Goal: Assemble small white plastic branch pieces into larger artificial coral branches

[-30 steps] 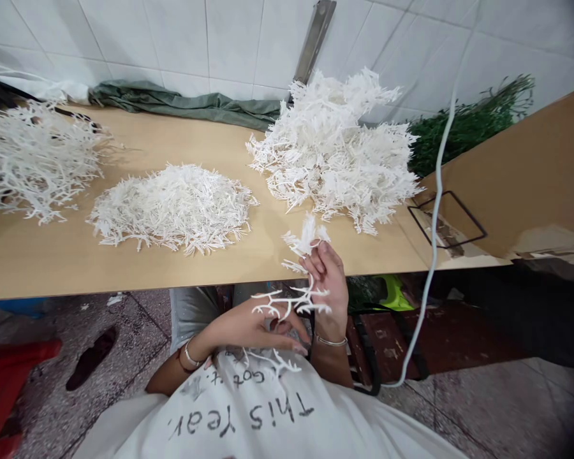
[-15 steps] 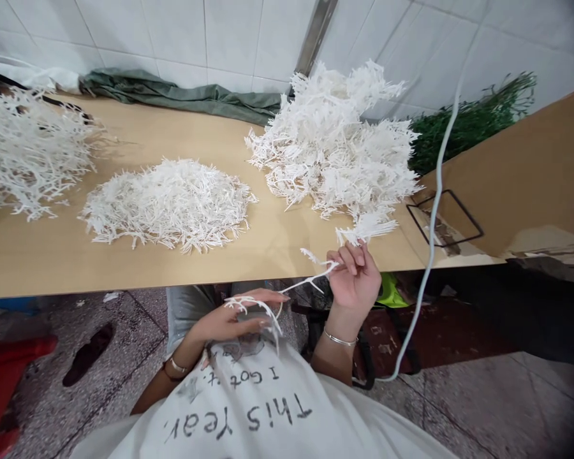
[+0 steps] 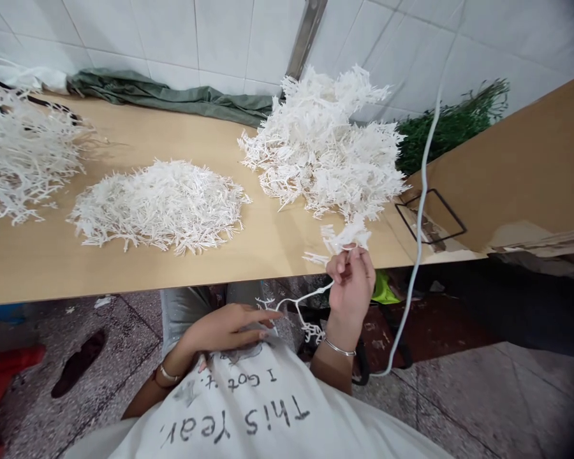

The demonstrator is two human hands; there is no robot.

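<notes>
1. A long tan table [image 3: 277,255] crosses the view before a tiled wall; the person sits at its near edge.
2. On it stand three white masses: a tall feathery pile [image 3: 325,146] right of centre, a tangle of bare branches [image 3: 23,153] at the far left, partly out of view, and a low heap [image 3: 162,207] between them.
3. The right hand [image 3: 351,287], near the table's front edge, pinches with thumb and fingertips. The left hand [image 3: 224,328], in front of the person's shirt [image 3: 239,414], has its fingers stretched and loosely apart; whether it touches anything cannot be told.
4. A bare white branch [image 3: 319,291] hangs past the table's edge, between the hands. A loosened right pinch could probably drop it to the floor; its forked tips, just beside the bracelet [image 3: 339,349], might hook there. Its long axis runs mostly sideways, from the right hand slightly down toward the left forefinger, forks pointing left and down.
5. A feathery white sprig [image 3: 344,238] is pinched by the right hand above the table, tips fanning forward and leftward. Whether it joins the branch is hidden; careless squeezing could bend its thin fronds.
</notes>
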